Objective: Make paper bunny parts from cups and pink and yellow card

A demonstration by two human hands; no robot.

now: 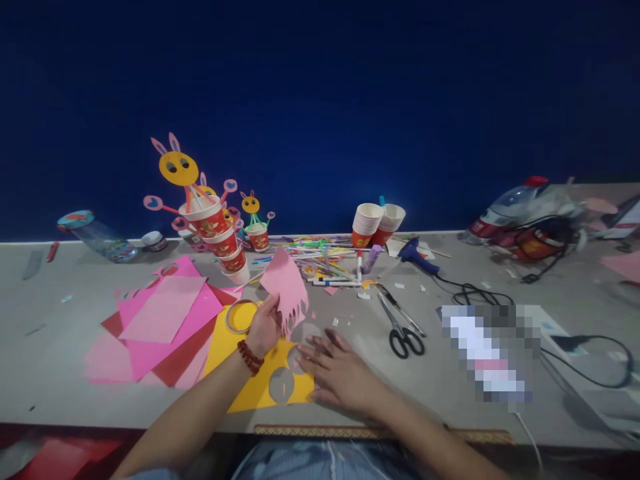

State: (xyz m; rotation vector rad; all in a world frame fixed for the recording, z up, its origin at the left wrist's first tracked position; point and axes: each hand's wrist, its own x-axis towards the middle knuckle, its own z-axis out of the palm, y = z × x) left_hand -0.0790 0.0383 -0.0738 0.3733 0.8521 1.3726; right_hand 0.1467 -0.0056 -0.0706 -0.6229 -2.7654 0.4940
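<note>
My left hand [265, 325], with a red bead bracelet at its wrist, pinches a piece of pink paper [286, 283] whose lower edge is cut into ragged slots. Beneath it lies a yellow sheet [250, 380] with round holes cut out. A roll of tape [240, 316] rests on that sheet beside my left wrist. My right hand [340, 373] lies palm down, fingers spread, over the yellow sheet's right edge and the table. Right of it are black-handled scissors [406, 341], apart from the hand, with a pen [403, 310] alongside.
Pink and red sheets [165, 313] overlap at left. Behind stand stacked cups with a yellow bunny face [179, 168], a heap of coloured sticks [320, 253] and white cup stacks [367, 223]. A blue glue gun [419, 257] trails a cord. A bottle [505, 210] leans at right.
</note>
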